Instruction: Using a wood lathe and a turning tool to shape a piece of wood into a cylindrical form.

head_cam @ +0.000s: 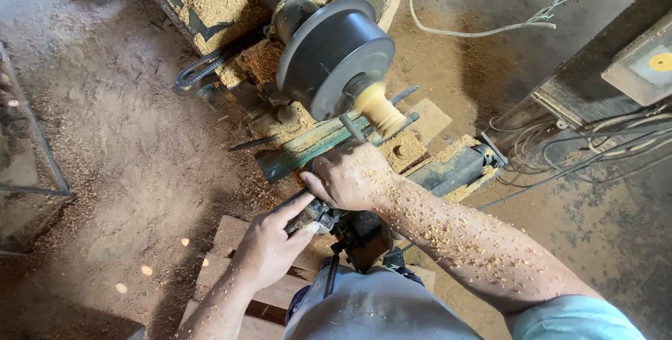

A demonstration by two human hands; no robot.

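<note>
Sawdust-covered concrete floor (pixel 126 172) lies all round my view, and the shavings-heaped green metal lathe bench (pixel 308 145) runs across the middle. On it the dark round metal faceplate (pixel 336 57) carries a pale turned wooden piece (pixel 379 108), blurred at its tip. My right hand (pixel 352 175), flecked with chips, sits clenched over the tool rest just beside that piece. My left hand (pixel 269 245) grasps the grey metal-ferruled tool handle (pixel 313 215) below it, grip closed round it.
</note>
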